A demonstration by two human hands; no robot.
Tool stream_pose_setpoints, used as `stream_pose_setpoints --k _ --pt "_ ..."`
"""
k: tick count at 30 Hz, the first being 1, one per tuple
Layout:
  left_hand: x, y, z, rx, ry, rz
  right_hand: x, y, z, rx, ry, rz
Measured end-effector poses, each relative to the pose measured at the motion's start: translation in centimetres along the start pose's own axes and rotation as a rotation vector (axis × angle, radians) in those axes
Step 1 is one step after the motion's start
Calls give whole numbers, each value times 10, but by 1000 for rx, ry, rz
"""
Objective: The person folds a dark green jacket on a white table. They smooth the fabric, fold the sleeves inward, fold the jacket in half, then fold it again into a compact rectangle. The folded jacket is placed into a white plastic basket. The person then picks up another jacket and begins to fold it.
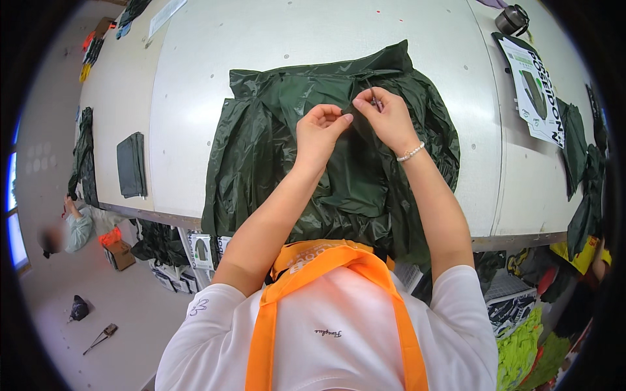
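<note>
Glossy dark-green jacket [355, 179] spread rumpled across pale tabletop [195, 58], pinched in left grip [317, 135], beneath right grip [390, 122] clasped around slim dark tool [377, 103].

A pale surface [189, 130] fills the upper middle of the frame; grey floor [52, 326] spreads at lower left, and a bright window [15, 242] glows at the far left edge.

A glossy dark green garment [349, 169] lies spread and creased across the table [195, 45].
</note>
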State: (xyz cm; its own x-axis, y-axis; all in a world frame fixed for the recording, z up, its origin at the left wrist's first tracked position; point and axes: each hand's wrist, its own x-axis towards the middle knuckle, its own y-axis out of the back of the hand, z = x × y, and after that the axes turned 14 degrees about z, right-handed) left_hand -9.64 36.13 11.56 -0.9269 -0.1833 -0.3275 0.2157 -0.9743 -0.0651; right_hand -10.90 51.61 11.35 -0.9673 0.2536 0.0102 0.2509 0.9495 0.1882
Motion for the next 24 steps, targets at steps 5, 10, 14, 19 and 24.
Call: stream_pose_setpoints --k 5,10,14,19,24 --pt "2 2 -9 -10 -140 -17 -9 5 -16 228 -291 -160" --pt "1 -4 0 69 -160 -30 -7 10 -12 465 -504 -202" --pt "2 0 12 276 -283 -9 -6 12 -14 522 -539 -224" --pt "-2 -2 14 365 -397 2 11 21 -12 1103 -807 -149" --pt "-7 -2 17 297 -380 74 -14 27 -14 335 -447 36"
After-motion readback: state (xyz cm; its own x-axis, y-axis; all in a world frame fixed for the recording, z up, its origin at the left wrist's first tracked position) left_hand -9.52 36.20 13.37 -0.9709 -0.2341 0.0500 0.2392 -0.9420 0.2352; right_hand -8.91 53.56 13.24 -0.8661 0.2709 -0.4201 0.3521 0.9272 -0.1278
